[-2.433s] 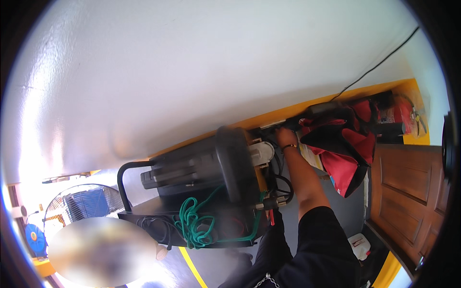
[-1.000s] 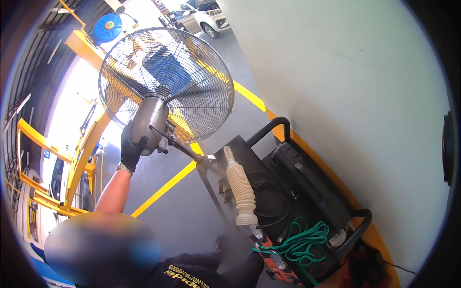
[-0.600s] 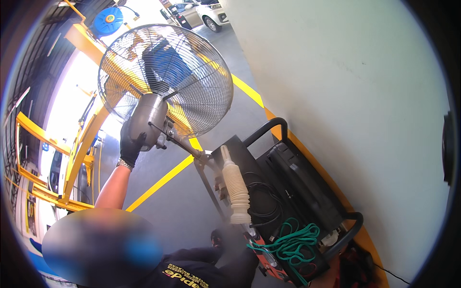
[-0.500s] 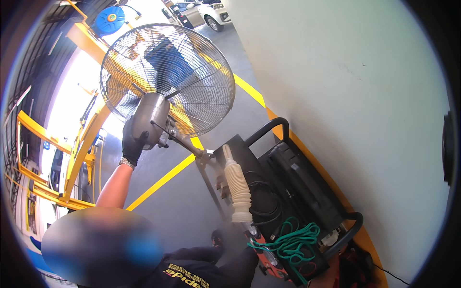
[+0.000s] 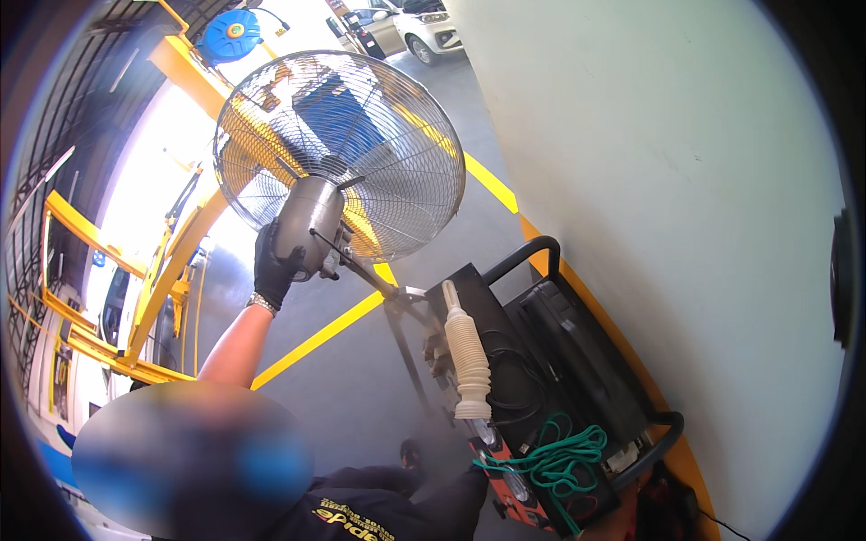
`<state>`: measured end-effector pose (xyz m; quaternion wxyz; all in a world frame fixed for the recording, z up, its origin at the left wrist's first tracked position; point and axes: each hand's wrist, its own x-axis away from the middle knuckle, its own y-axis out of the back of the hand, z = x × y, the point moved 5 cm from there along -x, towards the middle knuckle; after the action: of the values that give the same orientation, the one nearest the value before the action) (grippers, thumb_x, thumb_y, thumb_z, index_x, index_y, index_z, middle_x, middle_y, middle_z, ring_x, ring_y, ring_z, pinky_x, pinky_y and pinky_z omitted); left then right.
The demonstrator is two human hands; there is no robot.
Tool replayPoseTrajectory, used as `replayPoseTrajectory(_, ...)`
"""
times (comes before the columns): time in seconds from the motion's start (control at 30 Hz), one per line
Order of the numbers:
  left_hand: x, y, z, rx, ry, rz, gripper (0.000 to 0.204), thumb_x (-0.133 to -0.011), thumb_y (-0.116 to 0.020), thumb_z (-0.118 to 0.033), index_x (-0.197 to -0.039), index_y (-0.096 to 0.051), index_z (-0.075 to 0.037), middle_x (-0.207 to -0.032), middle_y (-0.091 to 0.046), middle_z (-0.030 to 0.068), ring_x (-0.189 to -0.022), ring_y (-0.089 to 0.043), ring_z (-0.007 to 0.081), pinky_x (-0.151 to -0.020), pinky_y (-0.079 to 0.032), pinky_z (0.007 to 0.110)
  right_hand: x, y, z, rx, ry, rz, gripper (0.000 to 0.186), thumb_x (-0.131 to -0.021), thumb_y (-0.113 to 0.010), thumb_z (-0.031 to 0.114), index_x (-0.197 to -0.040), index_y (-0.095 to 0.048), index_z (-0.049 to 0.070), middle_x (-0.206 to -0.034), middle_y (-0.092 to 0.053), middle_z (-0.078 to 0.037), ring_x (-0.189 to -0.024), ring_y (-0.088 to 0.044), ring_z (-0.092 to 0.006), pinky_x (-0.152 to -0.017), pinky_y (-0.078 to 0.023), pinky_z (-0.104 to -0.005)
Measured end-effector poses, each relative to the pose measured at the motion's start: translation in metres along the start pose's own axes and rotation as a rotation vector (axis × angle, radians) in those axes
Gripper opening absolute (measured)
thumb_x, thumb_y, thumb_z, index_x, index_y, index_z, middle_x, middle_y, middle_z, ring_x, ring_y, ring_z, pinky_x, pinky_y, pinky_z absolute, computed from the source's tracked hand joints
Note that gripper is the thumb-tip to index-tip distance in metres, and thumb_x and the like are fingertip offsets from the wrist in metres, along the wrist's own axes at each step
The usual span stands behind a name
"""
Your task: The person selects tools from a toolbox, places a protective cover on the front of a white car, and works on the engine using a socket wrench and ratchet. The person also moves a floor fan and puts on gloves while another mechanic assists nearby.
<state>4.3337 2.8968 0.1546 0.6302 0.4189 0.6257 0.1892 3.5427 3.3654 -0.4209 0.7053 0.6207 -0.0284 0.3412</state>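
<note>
head view: black-gloved left hand grips the round grey metal fan motor, maybe to hold it steady; right hand is out of sight.

Lettering on dark shirt, lower edge of view: one large yellow word, set aslant, partly cut off; smaller lines of yellow capitals just above it in view, only partly legible. Blue hose reel, upper left: round orange-and-green centre mark, any print too small to read. Dark stand, top: small pale patches, wording indistinct.
</note>
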Motion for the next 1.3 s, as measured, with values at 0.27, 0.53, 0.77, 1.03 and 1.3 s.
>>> replayPoseTrajectory(0.27,0.001,-0.001,0.0,0.002,0.041,0.037,0.094,-0.081,-0.08,-0.054,-0.148,-0.046,0.002,-0.145,-0.05,0.0255,-0.137,-0.046,0.0418,-0.117,-0.036,0.05,0.0,0.007,0.011,-0.004,-0.018,0.001,0.037,-0.098,-0.061,0.038,-0.096,-0.072,0.003,-0.091,-0.072,-0.019,-0.083,-0.07,-0.0348,-0.076,-0.056,-0.0448)
replayPoseTrajectory(0.53,0.005,-0.005,0.0,0.152,0.226,0.0,0.1,-0.079,-0.085,-0.051,-0.149,-0.043,0.006,-0.142,-0.051,0.0268,-0.134,-0.05,0.0399,-0.115,-0.039,0.048,0.014,0.025,0.028,0.004,-0.027,-0.03,0.036,-0.098,-0.062,0.037,-0.092,-0.073,0.003,-0.088,-0.072,-0.018,-0.081,-0.07,-0.0335,-0.074,-0.056,-0.0443)
replayPoseTrajectory(0.77,0.0,0.0,-0.004,0.289,0.256,-0.067,0.093,-0.076,-0.088,-0.047,-0.143,-0.049,0.005,-0.134,-0.057,0.0261,-0.126,-0.056,0.0392,-0.109,-0.045,0.047,0.089,0.032,0.07,-0.067,0.038,-0.167,0.035,-0.097,-0.062,0.036,-0.089,-0.073,0.003,-0.085,-0.072,-0.017,-0.078,-0.07,-0.0324,-0.073,-0.055,-0.0438)
replayPoseTrajectory(1.03,0.003,0.013,0.006,0.151,0.028,-0.11,0.085,-0.076,-0.084,-0.047,-0.141,-0.055,-0.001,-0.137,-0.055,0.0297,-0.129,-0.051,0.0484,-0.111,-0.042,0.055,0.256,0.007,0.192,-0.287,0.379,-0.146,0.035,-0.097,-0.062,0.035,-0.086,-0.073,0.003,-0.082,-0.072,-0.016,-0.076,-0.07,-0.0311,-0.071,-0.055,-0.0432)
replayPoseTrajectory(1.3,-0.013,-0.01,0.003,0.345,-0.073,-0.081,0.073,-0.08,-0.072,-0.05,-0.138,-0.058,-0.009,-0.138,-0.053,0.0276,-0.129,-0.05,0.0475,-0.11,-0.041,0.056,0.44,-0.061,0.281,-0.273,0.437,0.183,0.035,-0.096,-0.063,0.034,-0.083,-0.073,0.004,-0.079,-0.072,-0.015,-0.073,-0.07,-0.0299,-0.07,-0.055,-0.0427)
